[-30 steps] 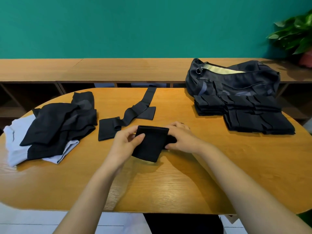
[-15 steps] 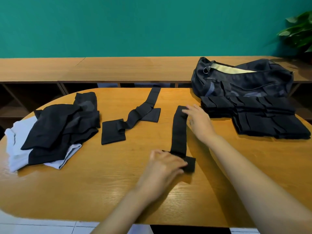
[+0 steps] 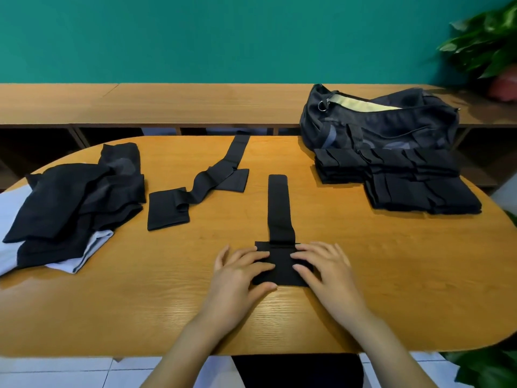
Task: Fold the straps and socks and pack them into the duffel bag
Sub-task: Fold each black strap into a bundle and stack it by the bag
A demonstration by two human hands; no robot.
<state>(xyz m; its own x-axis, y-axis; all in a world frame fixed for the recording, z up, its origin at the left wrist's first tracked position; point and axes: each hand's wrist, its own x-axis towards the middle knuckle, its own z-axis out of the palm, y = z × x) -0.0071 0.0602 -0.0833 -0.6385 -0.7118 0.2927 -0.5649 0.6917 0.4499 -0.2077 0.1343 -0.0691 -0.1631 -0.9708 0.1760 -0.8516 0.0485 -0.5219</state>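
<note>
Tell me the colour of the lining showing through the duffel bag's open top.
Pale yellow lining, seen in the head view, against the dark duffel bag.

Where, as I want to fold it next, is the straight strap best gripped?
Probably its narrow far end: the strap lies flat and straight, its wide near pad pinned by the left hand and right hand. Pinch that free tip from above.

One wide-angle camera, worn on the person's head, looks forward and down over the oval wooden desk (image 3: 391, 275). It sits close above the near edge, where both forearms (image 3: 391, 345) enter from the bottom of the frame. It faces the teal wall (image 3: 223, 37), with the duffel bag (image 3: 391, 124) far right.
</note>
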